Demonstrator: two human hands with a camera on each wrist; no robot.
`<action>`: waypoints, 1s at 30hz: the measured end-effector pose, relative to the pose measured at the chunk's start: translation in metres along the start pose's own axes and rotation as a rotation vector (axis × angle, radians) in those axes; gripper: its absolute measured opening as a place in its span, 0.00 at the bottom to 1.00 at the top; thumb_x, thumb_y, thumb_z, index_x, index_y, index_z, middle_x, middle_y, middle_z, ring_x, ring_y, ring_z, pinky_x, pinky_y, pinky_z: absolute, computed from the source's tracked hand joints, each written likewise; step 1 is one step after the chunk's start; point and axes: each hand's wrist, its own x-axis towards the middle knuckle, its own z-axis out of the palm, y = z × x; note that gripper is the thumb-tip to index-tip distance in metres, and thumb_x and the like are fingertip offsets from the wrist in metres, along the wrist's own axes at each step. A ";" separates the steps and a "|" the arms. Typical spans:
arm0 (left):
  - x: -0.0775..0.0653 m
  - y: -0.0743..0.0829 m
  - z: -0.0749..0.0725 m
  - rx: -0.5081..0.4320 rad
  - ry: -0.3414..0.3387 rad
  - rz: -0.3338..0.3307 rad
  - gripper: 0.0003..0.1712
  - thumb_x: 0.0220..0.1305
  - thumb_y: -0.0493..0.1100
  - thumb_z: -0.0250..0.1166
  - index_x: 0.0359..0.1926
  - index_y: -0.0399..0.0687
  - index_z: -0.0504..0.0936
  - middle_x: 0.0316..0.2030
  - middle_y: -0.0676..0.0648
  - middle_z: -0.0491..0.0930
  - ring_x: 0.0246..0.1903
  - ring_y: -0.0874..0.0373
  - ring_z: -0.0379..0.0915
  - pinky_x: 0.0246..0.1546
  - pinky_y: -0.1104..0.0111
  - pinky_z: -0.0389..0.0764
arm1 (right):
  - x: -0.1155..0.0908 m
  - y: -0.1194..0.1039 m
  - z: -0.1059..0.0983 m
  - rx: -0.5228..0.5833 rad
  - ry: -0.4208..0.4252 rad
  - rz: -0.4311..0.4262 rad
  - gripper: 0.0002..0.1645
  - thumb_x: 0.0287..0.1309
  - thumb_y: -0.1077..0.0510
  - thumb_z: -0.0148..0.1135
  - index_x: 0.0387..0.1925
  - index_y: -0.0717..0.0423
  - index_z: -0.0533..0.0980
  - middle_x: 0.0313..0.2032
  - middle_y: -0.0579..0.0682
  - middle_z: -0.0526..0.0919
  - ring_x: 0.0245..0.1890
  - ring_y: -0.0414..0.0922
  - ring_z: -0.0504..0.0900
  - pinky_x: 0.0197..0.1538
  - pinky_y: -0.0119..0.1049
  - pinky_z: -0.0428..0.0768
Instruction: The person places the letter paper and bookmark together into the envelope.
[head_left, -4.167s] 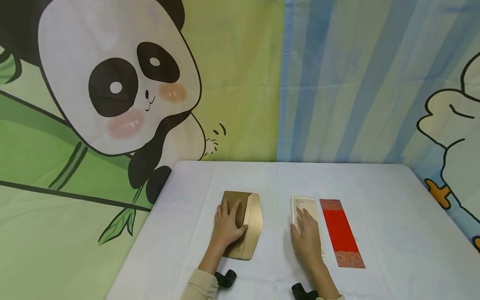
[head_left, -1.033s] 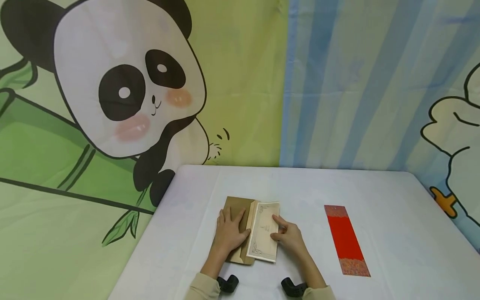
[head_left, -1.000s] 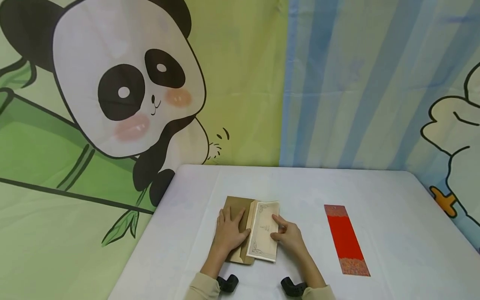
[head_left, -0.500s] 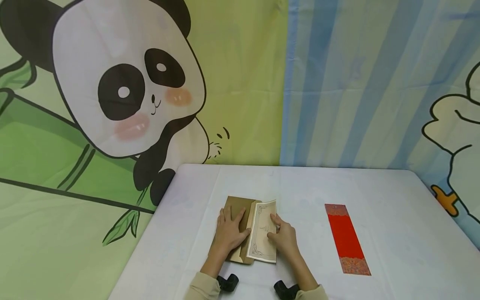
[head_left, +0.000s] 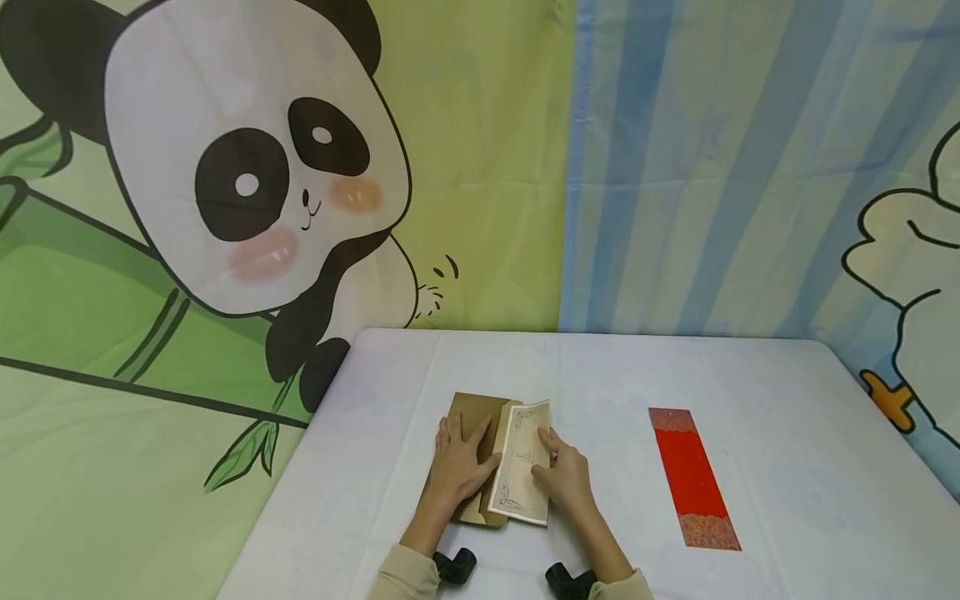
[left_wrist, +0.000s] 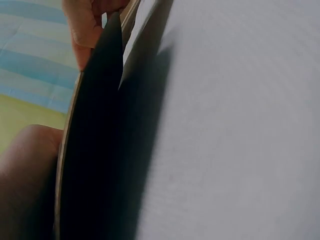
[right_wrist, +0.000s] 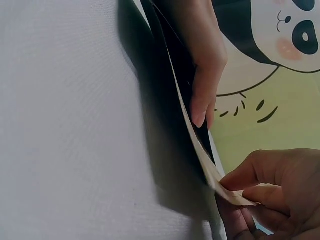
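Note:
In the head view, my left hand (head_left: 457, 467) rests on a brown-gold envelope (head_left: 471, 407), fingers spread over its face and thumb near the flap side. My right hand (head_left: 567, 477) pinches the right edge of a cream card (head_left: 513, 479) with scrollwork printed in its corners. The card's left edge overlaps the envelope's flap side, and its right side is lifted. In the right wrist view, the thumb and fingers (right_wrist: 285, 175) grip the card's bent edge (right_wrist: 216, 184). From the left wrist view, the envelope (left_wrist: 102, 100) is a dark slanting sheet raised at the edge.
A red paper strip (head_left: 690, 475) with patterned ends lies to the right on the white-covered table (head_left: 780, 433). Black wrist devices (head_left: 456, 567) sit below both hands. A printed cloth backdrop (head_left: 480, 167) with a panda stands behind the table.
The right hand has brought the card from beside the red strip leftward to the envelope. Over the last second it shifts slightly further left and tilts. The left hand stays on the envelope.

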 end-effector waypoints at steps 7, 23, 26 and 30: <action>-0.001 -0.001 0.002 -0.009 0.006 0.001 0.38 0.52 0.65 0.54 0.64 0.61 0.63 0.65 0.31 0.49 0.62 0.30 0.43 0.58 0.45 0.54 | -0.001 0.000 0.006 0.045 -0.063 -0.016 0.40 0.32 0.72 0.59 0.57 0.60 0.69 0.60 0.59 0.65 0.13 0.36 0.65 0.15 0.26 0.66; 0.001 0.000 0.001 -0.013 -0.010 0.001 0.39 0.51 0.65 0.55 0.65 0.62 0.61 0.65 0.31 0.48 0.62 0.30 0.42 0.58 0.45 0.54 | -0.005 -0.003 0.018 0.039 -0.166 -0.194 0.38 0.38 0.68 0.68 0.57 0.68 0.66 0.57 0.65 0.67 0.27 0.40 0.75 0.28 0.28 0.76; 0.000 0.001 0.001 -0.008 -0.018 -0.004 0.39 0.51 0.65 0.56 0.65 0.62 0.61 0.65 0.32 0.47 0.63 0.30 0.42 0.58 0.45 0.54 | -0.004 0.000 0.018 -0.007 -0.150 -0.253 0.38 0.38 0.66 0.69 0.55 0.68 0.67 0.55 0.65 0.69 0.35 0.47 0.78 0.34 0.32 0.77; 0.000 0.001 0.001 -0.002 -0.021 -0.008 0.39 0.51 0.65 0.55 0.65 0.62 0.61 0.65 0.32 0.47 0.63 0.30 0.42 0.58 0.45 0.54 | -0.005 0.004 0.018 -0.094 -0.132 -0.286 0.38 0.39 0.61 0.70 0.55 0.64 0.69 0.55 0.61 0.70 0.39 0.47 0.74 0.39 0.32 0.73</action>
